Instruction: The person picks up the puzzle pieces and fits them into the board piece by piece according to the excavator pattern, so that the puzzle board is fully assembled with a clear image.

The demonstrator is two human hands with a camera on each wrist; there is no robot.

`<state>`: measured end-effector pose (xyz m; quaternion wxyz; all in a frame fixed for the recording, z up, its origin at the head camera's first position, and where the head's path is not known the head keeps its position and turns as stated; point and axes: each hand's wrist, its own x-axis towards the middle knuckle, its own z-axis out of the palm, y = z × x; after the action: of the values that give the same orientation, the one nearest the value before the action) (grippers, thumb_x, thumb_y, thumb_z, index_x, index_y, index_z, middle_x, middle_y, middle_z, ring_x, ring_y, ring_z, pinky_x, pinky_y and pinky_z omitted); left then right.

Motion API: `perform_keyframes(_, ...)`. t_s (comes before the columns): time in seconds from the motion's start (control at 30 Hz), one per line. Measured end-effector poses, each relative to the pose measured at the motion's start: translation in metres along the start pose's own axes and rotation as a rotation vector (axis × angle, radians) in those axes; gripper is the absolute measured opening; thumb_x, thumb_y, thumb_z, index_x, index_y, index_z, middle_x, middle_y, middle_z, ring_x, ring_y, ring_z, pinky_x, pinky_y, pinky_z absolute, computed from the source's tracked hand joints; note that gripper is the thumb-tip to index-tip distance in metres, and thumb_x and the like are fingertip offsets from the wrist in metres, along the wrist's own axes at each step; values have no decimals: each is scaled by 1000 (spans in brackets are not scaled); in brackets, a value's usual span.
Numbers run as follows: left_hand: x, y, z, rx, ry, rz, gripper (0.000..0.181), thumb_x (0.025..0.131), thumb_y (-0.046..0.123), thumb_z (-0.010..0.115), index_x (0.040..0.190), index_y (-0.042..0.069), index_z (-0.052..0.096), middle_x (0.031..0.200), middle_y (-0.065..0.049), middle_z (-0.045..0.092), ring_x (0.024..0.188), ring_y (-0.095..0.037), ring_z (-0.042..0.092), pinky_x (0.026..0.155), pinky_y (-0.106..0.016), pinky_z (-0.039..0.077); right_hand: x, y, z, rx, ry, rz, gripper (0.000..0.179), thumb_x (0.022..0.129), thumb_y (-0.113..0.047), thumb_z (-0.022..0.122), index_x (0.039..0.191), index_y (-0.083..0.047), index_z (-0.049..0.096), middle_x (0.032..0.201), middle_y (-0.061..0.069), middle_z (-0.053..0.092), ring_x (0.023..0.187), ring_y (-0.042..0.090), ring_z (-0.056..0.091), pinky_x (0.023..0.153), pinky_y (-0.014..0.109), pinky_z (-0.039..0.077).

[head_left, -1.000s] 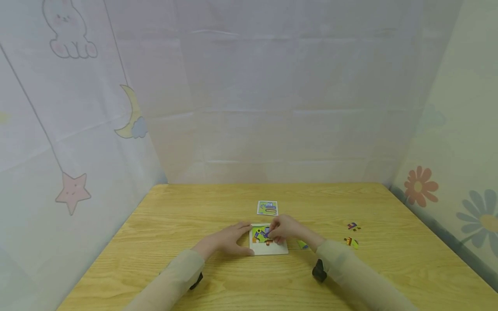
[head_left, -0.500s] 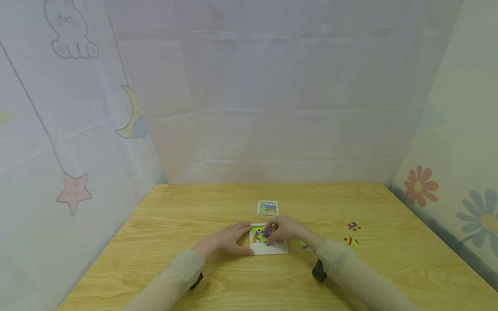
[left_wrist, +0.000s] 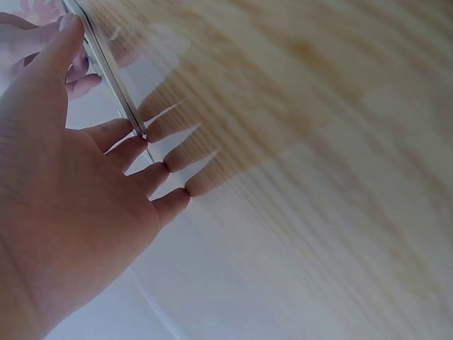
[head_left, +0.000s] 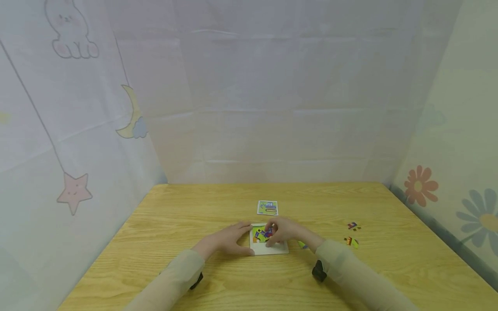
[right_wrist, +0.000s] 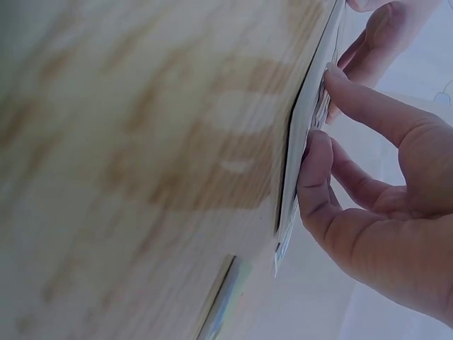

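A white puzzle tray [head_left: 260,250] lies on the table, its upper part filled with pieces that show green, purple and black. Along its left side, my left hand [head_left: 227,241] spreads its fingers, the fingertips at the far corner and the thumb at the near corner. In the left wrist view those straight fingers [left_wrist: 170,205] reach down beside the tray's edge. My right hand [head_left: 285,230] bends over the tray's right part. Its thumb and a curled finger pinch a purple and red puzzle piece [head_left: 270,234] close on the tray, partly hidden by the fingers.
Behind the tray lies a square picture card [head_left: 267,207] with a purple digger on green. One green and blue piece [head_left: 302,245] lies under the right wrist. Farther right are loose pieces [head_left: 352,225] and a red-yellow and green group [head_left: 352,242]. Fabric walls enclose the table.
My right hand's fingers have spread from a tight pinch and shifted slightly left over the tray. The left hand and tray have stayed in place.
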<state>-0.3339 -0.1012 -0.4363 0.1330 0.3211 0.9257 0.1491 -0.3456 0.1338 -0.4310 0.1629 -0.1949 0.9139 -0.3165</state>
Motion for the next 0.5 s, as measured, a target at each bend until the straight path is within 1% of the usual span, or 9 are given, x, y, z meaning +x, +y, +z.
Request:
perform_keyframes(0.27,-2,2,0,4,0,7,85,84,56,60,148,9,29,155,-12,23,141,-35,23,113,-52,25,-1,-1,1,-26,36,-7,40,71,-22,82,104,-9,65,82,2,55,71,15,50,58,24,43)
perform_keyframes(0.5,-1,1,0,4,6,10,85,84,56,60,147,8,29,155,-12,24,141,-35,24,113,-52,26,-2,-2,2,-42,48,-38,42,70,-23,83,104,-7,64,79,0,55,70,14,48,58,24,40)
